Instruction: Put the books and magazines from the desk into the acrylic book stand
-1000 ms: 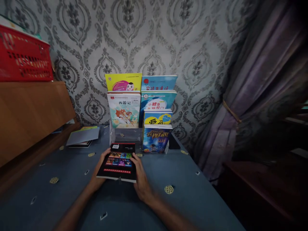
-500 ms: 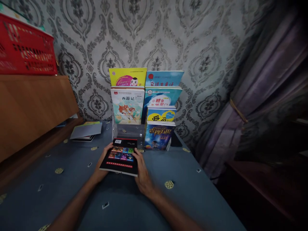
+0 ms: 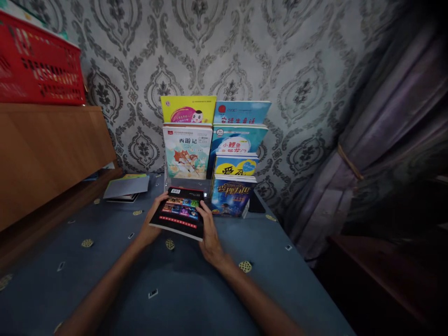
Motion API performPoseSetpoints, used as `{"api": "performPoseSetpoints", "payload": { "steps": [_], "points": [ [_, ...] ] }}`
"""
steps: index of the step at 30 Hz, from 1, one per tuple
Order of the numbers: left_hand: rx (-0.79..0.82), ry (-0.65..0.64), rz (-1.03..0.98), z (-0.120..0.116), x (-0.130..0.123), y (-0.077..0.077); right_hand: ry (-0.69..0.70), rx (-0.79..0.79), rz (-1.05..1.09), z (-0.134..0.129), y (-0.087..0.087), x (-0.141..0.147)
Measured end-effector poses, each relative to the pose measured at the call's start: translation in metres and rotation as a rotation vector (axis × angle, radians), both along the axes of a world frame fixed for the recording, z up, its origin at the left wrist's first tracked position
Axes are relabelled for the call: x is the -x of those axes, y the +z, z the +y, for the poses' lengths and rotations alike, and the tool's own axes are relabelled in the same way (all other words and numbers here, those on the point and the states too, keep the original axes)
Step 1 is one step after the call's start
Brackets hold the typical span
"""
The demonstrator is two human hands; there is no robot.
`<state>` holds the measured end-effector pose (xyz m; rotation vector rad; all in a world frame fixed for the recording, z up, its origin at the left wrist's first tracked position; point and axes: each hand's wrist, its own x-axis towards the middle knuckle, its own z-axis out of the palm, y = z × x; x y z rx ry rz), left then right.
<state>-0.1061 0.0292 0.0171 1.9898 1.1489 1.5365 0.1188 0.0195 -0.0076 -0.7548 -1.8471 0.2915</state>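
Observation:
A black book (image 3: 180,212) with rows of small coloured pictures and a barcode is held between my two hands, tilted above the blue tablecloth. My left hand (image 3: 151,221) grips its left edge, and my right hand (image 3: 210,235) grips the right edge. Just beyond it stands a clear rack (image 3: 185,184) with books in two columns. The left column shows a white book (image 3: 188,154) in front of a yellow book (image 3: 189,108). On the right, a dark blue book (image 3: 231,197) stands in front of several others, including a light blue book (image 3: 241,111).
Some thin books (image 3: 126,186) lie in a small pile at the back left. A wooden cabinet (image 3: 52,154) with a red basket (image 3: 42,70) on top stands at the left. A dark flat object (image 3: 257,204) lies right of the rack. A curtain (image 3: 336,186) hangs at the right.
Both hands have lifted the black book slightly and moved it forward, nearer the rack. It is tilted a little more, and a yellow print on the cloth now shows below it.

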Motion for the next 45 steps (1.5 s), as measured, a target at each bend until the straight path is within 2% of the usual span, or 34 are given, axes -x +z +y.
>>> {"api": "performPoseSetpoints", "payload": {
  "steps": [4, 8, 12, 16, 19, 26, 34, 40, 45],
  "points": [
    [-0.042, 0.012, 0.093, 0.003, 0.001, 0.020, -0.012, -0.045, 0.026, 0.011, 0.016, -0.003],
    [-0.054, 0.025, 0.096, 0.013, 0.001, 0.048, -0.011, -0.100, 0.059, 0.022, 0.045, -0.003],
    [-0.065, 0.051, 0.065, 0.028, -0.003, 0.081, -0.065, -0.121, 0.117, 0.033, 0.077, 0.004],
    [-0.113, 0.084, 0.054, 0.039, -0.007, 0.100, -0.088, -0.099, 0.215, 0.045, 0.094, 0.013],
    [-0.107, 0.145, 0.065, 0.045, -0.007, 0.100, -0.102, -0.036, 0.220, 0.054, 0.094, 0.016],
    [-0.049, 0.234, 0.100, 0.053, -0.006, 0.082, -0.099, 0.019, 0.197, 0.067, 0.086, 0.017],
    [-0.050, 0.381, 0.152, 0.071, -0.010, 0.086, -0.079, 0.051, 0.197, 0.073, 0.088, 0.020],
    [0.014, 0.449, 0.237, 0.087, -0.007, 0.080, -0.080, 0.084, 0.145, 0.082, 0.075, 0.022],
    [-0.022, 0.506, 0.316, 0.091, -0.008, 0.077, -0.082, 0.093, 0.131, 0.090, 0.066, 0.023]
  ]
}}
